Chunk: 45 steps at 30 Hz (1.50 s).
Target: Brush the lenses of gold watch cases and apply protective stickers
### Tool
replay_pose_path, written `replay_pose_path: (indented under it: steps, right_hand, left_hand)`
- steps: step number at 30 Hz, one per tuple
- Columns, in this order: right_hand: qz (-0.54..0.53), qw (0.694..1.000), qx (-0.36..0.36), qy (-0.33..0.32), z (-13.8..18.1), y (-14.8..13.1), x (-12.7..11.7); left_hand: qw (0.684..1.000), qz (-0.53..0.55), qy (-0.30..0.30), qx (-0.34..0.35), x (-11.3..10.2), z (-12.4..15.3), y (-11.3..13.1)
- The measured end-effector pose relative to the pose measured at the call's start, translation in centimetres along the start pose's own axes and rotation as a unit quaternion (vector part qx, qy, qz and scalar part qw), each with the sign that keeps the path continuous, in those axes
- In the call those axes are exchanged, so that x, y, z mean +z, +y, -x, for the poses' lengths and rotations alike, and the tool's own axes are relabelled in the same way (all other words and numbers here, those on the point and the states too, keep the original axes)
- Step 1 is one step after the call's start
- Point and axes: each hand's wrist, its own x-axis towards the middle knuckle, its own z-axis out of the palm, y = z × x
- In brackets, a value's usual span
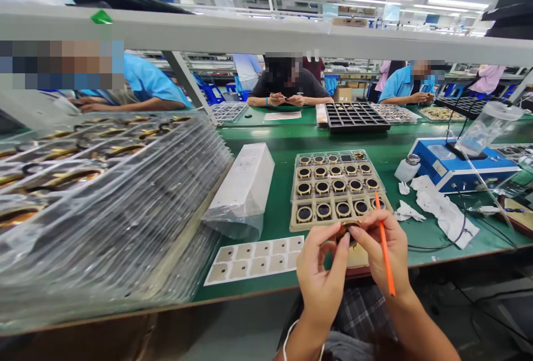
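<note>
Between my two hands, just above the bench's front edge, is a round watch case [348, 234] with a gold-coloured rim and dark inside. My left hand [322, 264] grips it from the left, thumb and fingers pressed on it. From the other side my right hand [385, 250] pinches the same case. An orange stick [385, 247], slim like a pen or tweezers, is also tucked in the right hand, slanting across its fingers. Behind the hands, a clear tray [297, 194] carries rows of gold watch cases with black round faces. Fingers hide part of the held case.
At left rises a tall stack of clear trays [166, 211] with watch parts. A white box [245, 178] and a sticker sheet [256, 259] lie beside it. Right are a blue device [466, 164], a small bottle [408, 168], tissues [443, 211] and cables. Co-workers sit opposite.
</note>
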Motion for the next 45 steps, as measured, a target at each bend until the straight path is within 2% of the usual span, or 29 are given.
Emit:
replay_pose_path:
  steps: [6, 9, 16, 20, 22, 25, 29, 32, 36, 40, 43, 45]
  right_hand:
    - [-0.013, 1.000, -0.023, 0.011, 0.6, 0.8, 0.3]
    - [-0.004, 1.000, -0.020, -0.004, 0.2, 1.0, -0.3]
    - [-0.060, 0.980, 0.039, -0.183, -2.0, 1.3, -3.6]
    - [-0.072, 0.959, 0.104, -0.253, -2.1, 2.0, -4.6]
    - [-0.068, 0.958, 0.117, -0.254, -1.8, 2.1, -4.9]
    - [-0.067, 0.961, 0.121, -0.241, -1.3, 2.2, -5.5]
    - [-0.074, 0.955, 0.162, -0.238, -0.5, 2.4, -6.1]
    - [-0.083, 0.961, 0.155, -0.216, -0.1, 2.6, -6.2]
    - [-0.067, 0.969, 0.144, -0.191, 0.0, 2.8, -6.0]
    - [-0.036, 0.979, 0.108, -0.170, -0.4, 2.6, -6.3]
    - [0.067, 0.982, 0.064, -0.166, -1.0, 2.2, -7.4]
    - [0.212, 0.959, 0.014, -0.189, -1.7, 1.9, -8.2]
  left_hand:
    - [0.999, 0.012, 0.033, -0.017, 0.6, 0.0, -0.4]
    - [0.997, 0.016, 0.047, -0.059, 0.6, -0.1, -0.7]
    - [0.966, 0.146, 0.028, -0.211, 0.0, -0.4, -1.2]
    - [0.939, 0.206, -0.030, -0.273, -0.1, -0.7, -1.1]
    - [0.924, 0.217, -0.055, -0.309, -0.1, -0.7, -1.1]
    - [0.906, 0.220, -0.063, -0.355, -0.1, -0.5, -1.3]
    - [0.890, 0.219, -0.073, -0.393, -0.1, -0.1, -1.6]
    - [0.892, 0.194, -0.088, -0.398, -0.1, -0.1, -1.6]
    - [0.919, 0.113, -0.109, -0.361, -0.7, -0.2, -1.7]
    - [0.946, 0.068, -0.064, -0.309, -2.1, -0.1, -2.1]
    - [0.963, 0.041, -0.019, -0.265, -3.2, 0.1, -2.3]
    - [0.967, 0.034, -0.002, -0.252, -3.7, 0.1, -2.4]
